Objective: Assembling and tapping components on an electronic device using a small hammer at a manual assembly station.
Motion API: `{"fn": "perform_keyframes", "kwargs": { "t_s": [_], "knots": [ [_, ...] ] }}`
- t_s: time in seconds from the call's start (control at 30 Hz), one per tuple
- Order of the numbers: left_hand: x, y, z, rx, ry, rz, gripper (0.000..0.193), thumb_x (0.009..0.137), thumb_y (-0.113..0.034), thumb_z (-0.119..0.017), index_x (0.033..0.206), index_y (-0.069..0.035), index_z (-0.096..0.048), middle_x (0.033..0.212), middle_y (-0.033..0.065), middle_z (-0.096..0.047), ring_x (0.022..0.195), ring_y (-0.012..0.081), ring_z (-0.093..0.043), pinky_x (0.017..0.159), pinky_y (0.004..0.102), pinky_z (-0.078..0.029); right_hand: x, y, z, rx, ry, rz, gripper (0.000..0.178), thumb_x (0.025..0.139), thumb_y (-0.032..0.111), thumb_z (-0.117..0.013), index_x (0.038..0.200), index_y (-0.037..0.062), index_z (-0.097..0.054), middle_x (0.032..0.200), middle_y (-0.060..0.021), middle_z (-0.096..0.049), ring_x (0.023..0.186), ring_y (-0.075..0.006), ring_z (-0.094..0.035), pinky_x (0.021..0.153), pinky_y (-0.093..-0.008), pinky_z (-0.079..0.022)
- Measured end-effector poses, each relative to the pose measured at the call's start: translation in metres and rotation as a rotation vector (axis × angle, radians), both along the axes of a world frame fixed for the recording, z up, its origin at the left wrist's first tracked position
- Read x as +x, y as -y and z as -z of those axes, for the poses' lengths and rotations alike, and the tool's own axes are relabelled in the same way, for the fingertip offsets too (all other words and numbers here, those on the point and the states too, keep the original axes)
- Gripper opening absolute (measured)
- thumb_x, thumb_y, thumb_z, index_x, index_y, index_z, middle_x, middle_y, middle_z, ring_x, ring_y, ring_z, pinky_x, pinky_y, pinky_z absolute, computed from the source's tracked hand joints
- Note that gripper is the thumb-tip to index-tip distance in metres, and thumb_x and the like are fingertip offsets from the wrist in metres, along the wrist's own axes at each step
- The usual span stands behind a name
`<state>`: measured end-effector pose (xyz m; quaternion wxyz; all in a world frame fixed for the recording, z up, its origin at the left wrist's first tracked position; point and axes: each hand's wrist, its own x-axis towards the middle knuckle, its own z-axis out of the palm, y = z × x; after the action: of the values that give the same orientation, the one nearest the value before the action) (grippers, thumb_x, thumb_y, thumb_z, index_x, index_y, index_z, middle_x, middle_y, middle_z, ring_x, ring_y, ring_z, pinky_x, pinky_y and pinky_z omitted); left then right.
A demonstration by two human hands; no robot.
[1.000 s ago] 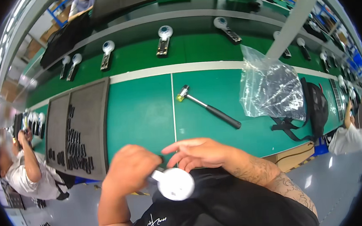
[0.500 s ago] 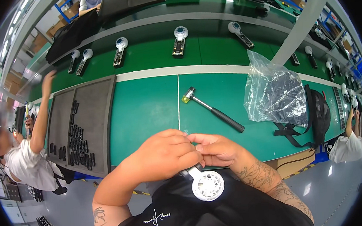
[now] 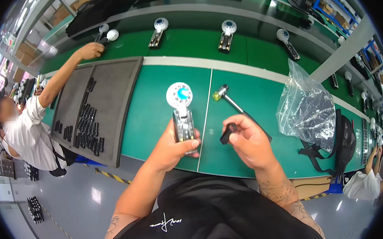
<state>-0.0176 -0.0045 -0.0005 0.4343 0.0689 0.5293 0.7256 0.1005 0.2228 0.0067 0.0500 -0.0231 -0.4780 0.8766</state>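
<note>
In my left hand (image 3: 166, 149) is a handheld fan (image 3: 183, 122), its white round head with a blue centre pointing away from me. Inner parts show in its dark handle; my fingers and thumb wrap the lower end. Off to the right, my right hand (image 3: 253, 145) pinches a small black plastic part (image 3: 227, 134) between thumb and fingers, apart from the fan. Behind that hand a mallet (image 3: 235, 103) with a yellow-tipped head lies on the green table (image 3: 153, 77), its dark handle partly covered by my fingers.
A grey tray (image 3: 129, 90) with several black parts (image 3: 87, 120) stands at left. Similar fans (image 3: 228, 35) lie along the green belt beyond. At right are a clear plastic bag (image 3: 306, 111) and a black backpack (image 3: 346, 142). A co-worker's hand (image 3: 91, 51) reaches over the belt.
My hands have come apart, and the fan has swung from near my body to head-away over the table. A black part now shows in my right hand. The co-worker's hand has reached a fan.
</note>
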Motion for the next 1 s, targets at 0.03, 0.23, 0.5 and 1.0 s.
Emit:
{"fn": "perform_keyframes", "kwargs": {
  "t_s": [0.03, 0.23, 0.5, 1.0],
  "knots": [
    [0.001, -0.003, -0.002, 0.048, -0.001, -0.002, 0.076, 0.088, 0.003, -0.077, 0.151, -0.009, -0.037, 0.128, 0.0169, -0.061, 0.114, 0.0282, -0.065, 0.094, 0.0403, -0.06, -0.003, 0.003, -0.004, 0.031, 0.006, 0.021, 0.04, 0.099, 0.001, -0.064, 0.137, 0.0, -0.053, 0.116, -0.0149, -0.064, 0.1, -0.019, -0.064, 0.093, -0.0302, -0.053],
    [0.007, -0.022, 0.007, 0.193, -0.132, 0.036, 0.081, 0.087, 0.003, -0.075, 0.155, -0.008, -0.033, 0.131, 0.0174, -0.06, 0.113, 0.025, -0.065, 0.093, 0.0358, -0.057, -0.013, 0.027, -0.01, 0.15, 0.048, 0.133, 0.039, 0.094, -0.007, -0.064, 0.131, -0.0023, -0.057, 0.113, -0.0114, -0.064, 0.1, -0.0152, -0.062, 0.094, -0.0287, -0.053],
    [0.024, -0.043, -0.002, -0.001, -0.581, -0.016, 0.076, 0.087, 0.004, -0.067, 0.155, -0.006, -0.034, 0.129, 0.0163, -0.061, 0.112, 0.0214, -0.063, 0.09, 0.029, -0.053, -0.01, 0.05, 0.01, 0.414, 0.068, 0.342, 0.039, 0.091, -0.003, -0.073, 0.129, -0.0005, -0.065, 0.109, -0.0114, -0.069, 0.092, -0.0161, -0.065, 0.086, -0.0283, -0.056],
    [0.009, -0.025, -0.001, 0.36, 0.104, 0.006, 0.082, 0.085, 0.008, -0.056, 0.161, -0.013, -0.035, 0.116, 0.0158, -0.061, 0.094, 0.0204, -0.059, 0.06, 0.0261, -0.048, -0.044, -0.042, 0.041, 1.82, 0.332, 0.398, 0.025, 0.091, 0.015, -0.074, 0.114, 0.0078, -0.07, 0.112, -0.0131, -0.066, 0.093, -0.0312, -0.061, 0.083, -0.0414, -0.053]
  ]
}}
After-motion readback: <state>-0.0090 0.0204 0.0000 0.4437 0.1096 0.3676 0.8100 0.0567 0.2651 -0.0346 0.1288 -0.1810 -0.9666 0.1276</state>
